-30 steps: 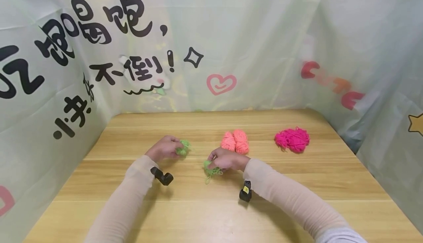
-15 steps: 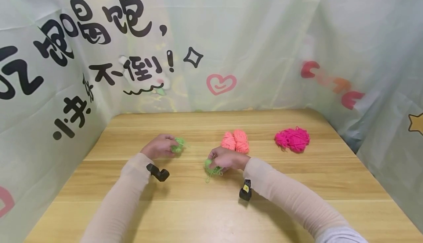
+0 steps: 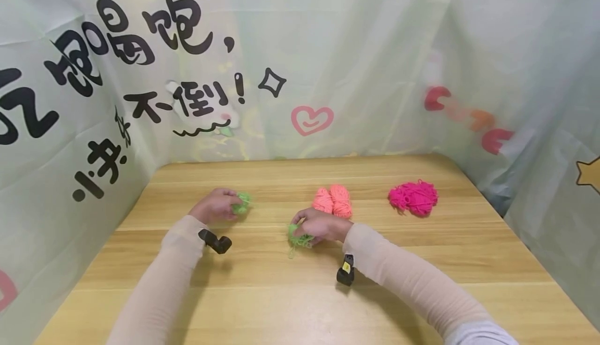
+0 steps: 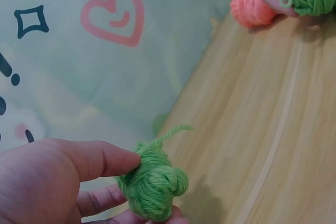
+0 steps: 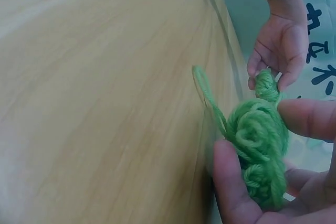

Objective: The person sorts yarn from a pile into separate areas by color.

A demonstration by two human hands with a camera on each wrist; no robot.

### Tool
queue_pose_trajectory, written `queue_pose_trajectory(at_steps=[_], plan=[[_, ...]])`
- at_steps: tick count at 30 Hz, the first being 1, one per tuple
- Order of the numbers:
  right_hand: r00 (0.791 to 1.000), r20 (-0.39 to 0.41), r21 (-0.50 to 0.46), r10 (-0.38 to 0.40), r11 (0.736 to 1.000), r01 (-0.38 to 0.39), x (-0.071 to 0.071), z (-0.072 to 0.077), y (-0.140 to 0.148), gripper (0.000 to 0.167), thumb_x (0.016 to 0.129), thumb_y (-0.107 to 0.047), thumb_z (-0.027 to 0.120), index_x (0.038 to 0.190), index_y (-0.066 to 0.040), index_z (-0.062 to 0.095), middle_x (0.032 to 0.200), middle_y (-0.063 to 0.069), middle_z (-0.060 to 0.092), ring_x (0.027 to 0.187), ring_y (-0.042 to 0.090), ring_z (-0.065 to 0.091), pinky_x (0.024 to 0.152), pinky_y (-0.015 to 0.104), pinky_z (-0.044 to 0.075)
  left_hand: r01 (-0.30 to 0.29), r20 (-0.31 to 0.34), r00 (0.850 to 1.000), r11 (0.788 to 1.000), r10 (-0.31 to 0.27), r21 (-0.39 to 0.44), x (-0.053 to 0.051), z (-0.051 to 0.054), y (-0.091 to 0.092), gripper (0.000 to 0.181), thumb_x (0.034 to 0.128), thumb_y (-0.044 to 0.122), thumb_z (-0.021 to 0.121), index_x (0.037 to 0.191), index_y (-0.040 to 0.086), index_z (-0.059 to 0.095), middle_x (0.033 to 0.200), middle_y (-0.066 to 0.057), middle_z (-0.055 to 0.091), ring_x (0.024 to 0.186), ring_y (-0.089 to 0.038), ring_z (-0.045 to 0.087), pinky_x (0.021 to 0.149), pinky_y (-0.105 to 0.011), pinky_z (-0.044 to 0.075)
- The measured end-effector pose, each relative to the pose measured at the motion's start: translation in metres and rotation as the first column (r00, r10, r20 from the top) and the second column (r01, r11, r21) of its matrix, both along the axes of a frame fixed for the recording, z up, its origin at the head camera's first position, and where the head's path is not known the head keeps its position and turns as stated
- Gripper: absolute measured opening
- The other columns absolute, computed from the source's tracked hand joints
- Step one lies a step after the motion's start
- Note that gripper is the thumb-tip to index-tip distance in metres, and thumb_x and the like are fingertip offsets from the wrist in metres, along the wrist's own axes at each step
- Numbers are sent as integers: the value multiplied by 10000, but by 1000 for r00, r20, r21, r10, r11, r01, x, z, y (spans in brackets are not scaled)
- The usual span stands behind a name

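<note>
My left hand (image 3: pixel 216 204) pinches a small ball of green yarn (image 4: pixel 155 187) between thumb and fingers, over the left part of the table. A short loose end of yarn sticks up from this ball in the left wrist view. Near the table's middle my right hand (image 3: pixel 323 226) grips a second green yarn ball (image 5: pixel 257 140), thumb on one side and fingers on the other. From that ball a loop of yarn hangs free. The two hands are apart, the left one a little farther back. In the head view, fingers partly cover both green balls.
Two coral yarn balls (image 3: pixel 333 200) lie side by side just behind my right hand. A larger magenta yarn bundle (image 3: pixel 413 198) lies farther right on the wooden table (image 3: pixel 281 293). Printed cloth (image 3: pixel 375 63) hangs behind the table and along both sides.
My left hand has moved left and slightly back, carrying its green yarn ball away from the right hand. The right hand has stayed nearly in place with its ball.
</note>
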State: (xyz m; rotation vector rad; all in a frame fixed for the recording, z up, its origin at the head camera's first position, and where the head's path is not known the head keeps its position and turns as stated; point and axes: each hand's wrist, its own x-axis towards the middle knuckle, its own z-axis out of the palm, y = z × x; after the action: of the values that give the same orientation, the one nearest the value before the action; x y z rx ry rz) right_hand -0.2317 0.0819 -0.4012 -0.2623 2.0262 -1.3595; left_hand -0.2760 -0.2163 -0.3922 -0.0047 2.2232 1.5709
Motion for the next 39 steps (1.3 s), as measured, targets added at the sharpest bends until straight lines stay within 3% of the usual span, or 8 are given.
queue_pose_trajectory(at_steps=[8,15,25,33,39], plan=[[1000,-13,-38,-22,999,22,-1,-1,-6,331,900,-82,652,1194,10,530,1062,132,557,813,199,563,617,287,526,-14,-1,1000,999,14,-49,-1,-2,-13,309,957,103,567,1192,-75,476,1004,-107,565,812,-171,586,751,-320,546],[996,-27,-72,-90,994,88,-6,-1,-14,304,898,-102,663,1160,1,546,1049,144,562,819,210,588,639,291,535,-1,-14,1000,997,0,-81,-4,-2,-28,258,952,89,552,1143,-78,505,1044,-124,562,857,-181,605,755,-310,543],[987,-53,-127,-149,982,141,-13,0,-23,324,938,-154,646,1193,6,527,1041,143,585,815,202,609,708,325,553,-29,-18,999,992,27,-126,-4,-5,-42,297,940,92,569,1150,-104,494,1062,-147,571,884,-190,615,792,-324,549],[985,-77,-141,-154,980,142,-19,5,-32,334,944,-145,636,1207,21,516,1042,133,581,827,180,591,758,367,549,-35,-29,999,986,31,-161,-2,-3,-45,110,912,59,574,953,-22,511,1006,-128,550,865,-201,583,775,-333,541],[981,-90,-145,-170,977,156,-25,1,-41,353,930,-176,657,1200,11,529,1063,126,576,878,197,598,798,387,546,-62,-19,998,975,59,-212,2,-4,-43,132,911,55,588,891,24,461,950,-94,491,828,-180,538,729,-297,529]])
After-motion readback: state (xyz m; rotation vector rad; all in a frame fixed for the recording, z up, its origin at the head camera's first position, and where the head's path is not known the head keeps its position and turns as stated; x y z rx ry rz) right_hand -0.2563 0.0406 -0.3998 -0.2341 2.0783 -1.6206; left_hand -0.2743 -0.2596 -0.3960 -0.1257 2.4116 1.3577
